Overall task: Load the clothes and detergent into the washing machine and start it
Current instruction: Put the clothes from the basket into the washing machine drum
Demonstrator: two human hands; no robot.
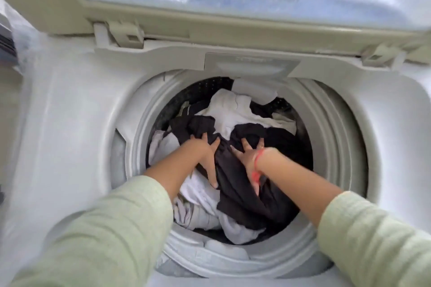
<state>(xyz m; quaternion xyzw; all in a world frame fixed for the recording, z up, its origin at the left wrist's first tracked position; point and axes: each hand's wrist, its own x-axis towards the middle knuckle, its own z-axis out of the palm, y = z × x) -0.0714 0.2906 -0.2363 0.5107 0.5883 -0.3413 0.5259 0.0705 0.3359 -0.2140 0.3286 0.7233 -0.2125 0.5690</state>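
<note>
Now | step: settling clothes (229, 112) inside the washing machine (70, 123) | left hand (206, 155) and right hand (248, 155) flat, fingers spread, pressing the dark garment (235, 186) | tip: the person should push evenly, keeping the load loose

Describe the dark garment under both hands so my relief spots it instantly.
Look into the washer's round drum under the raised lid. The left hand and right hand press a black garment mid-pile. It is black and long, with white cloths behind and to its left.
</note>
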